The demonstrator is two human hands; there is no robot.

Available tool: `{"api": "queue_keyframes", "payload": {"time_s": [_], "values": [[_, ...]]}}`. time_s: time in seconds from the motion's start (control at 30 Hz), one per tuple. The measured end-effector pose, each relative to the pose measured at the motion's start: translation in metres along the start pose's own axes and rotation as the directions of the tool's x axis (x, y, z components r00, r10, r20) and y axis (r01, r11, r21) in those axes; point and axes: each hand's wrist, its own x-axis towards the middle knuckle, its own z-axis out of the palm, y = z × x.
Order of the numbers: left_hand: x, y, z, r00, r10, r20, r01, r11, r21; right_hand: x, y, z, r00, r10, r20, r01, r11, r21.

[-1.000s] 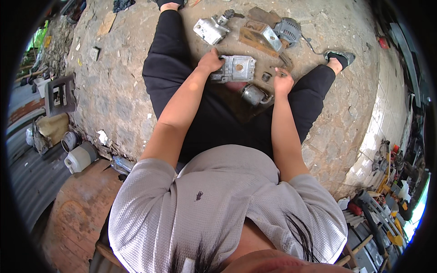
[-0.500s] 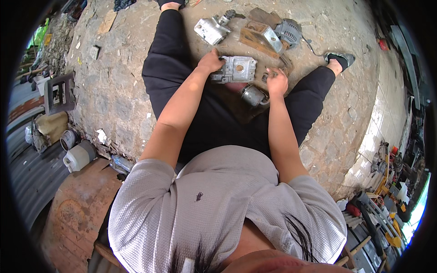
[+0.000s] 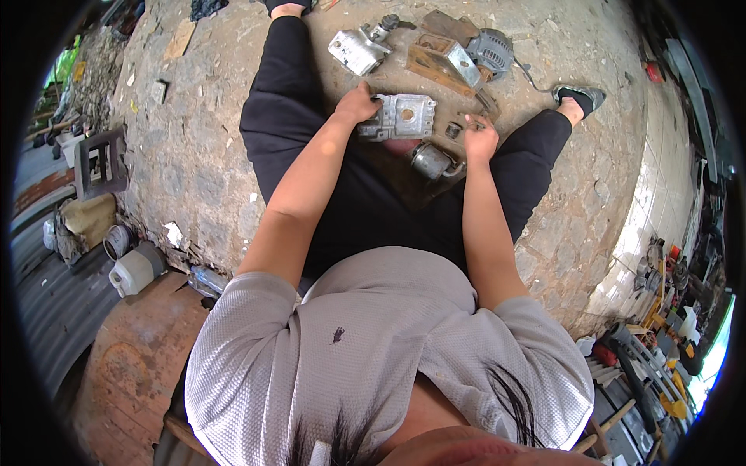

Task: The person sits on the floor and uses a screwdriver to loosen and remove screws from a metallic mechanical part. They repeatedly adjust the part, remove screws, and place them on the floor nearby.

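A grey cast-metal housing (image 3: pixel 410 116) with a round brownish spot in its top lies between my legs. My left hand (image 3: pixel 357 103) is closed on its left end, fingers curled over the edge. To the right of the housing, a small dark square metal piece (image 3: pixel 453 130) rests on the ground. Beside that piece my right hand (image 3: pixel 480 140) hovers with curled fingers, thumb and forefinger close together; whatever they hold is too small to make out. Just below the housing sits a round metal canister-like part (image 3: pixel 431 161), with a dull red surface (image 3: pixel 401 146) partly hidden behind it.
Farther off lie a silvery metal casting (image 3: pixel 357 52), a rusty bracket (image 3: pixel 443 64) and a grey finned motor (image 3: pixel 492 53) with a cable. A white jug (image 3: pixel 137 269) and rusty sheet metal (image 3: pixel 136 357) are at the left. Assorted tools (image 3: pixel 660 303) crowd the right side.
My right hand has shifted slightly right, away from the small square metal piece, which now shows on the ground. My left hand stays on the housing.
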Motion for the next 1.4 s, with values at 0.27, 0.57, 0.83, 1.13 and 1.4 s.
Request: {"api": "queue_keyframes", "payload": {"time_s": [0.27, 0.57, 0.83, 1.13, 1.4], "values": [[0.001, 0.000, 0.002, 1.000, -0.015, -0.014, 0.015, 1.000, -0.026, -0.032, -0.034, -0.002, 0.900, -0.099, 0.425, -0.035, 0.955, 0.295], [0.001, -0.005, -0.001, 1.000, -0.007, -0.005, 0.007, 1.000, -0.022, -0.007, -0.016, -0.008, 0.974, -0.011, 0.228, -0.027, 0.987, 0.161], [0.002, 0.000, 0.002, 1.000, -0.021, -0.017, 0.020, 1.000, -0.013, -0.013, -0.013, -0.006, 0.985, -0.062, 0.163, 0.057, 0.998, 0.032], [0.004, -0.004, 0.004, 1.000, -0.019, -0.010, 0.019, 1.000, 0.005, -0.022, -0.037, -0.010, 0.897, -0.074, 0.436, -0.046, 0.965, 0.258], [-0.001, -0.001, -0.001, 1.000, -0.019, -0.005, 0.019, 0.999, -0.026, -0.002, -0.020, -0.010, 0.982, 0.030, 0.186, 0.006, 0.982, -0.189]]}}
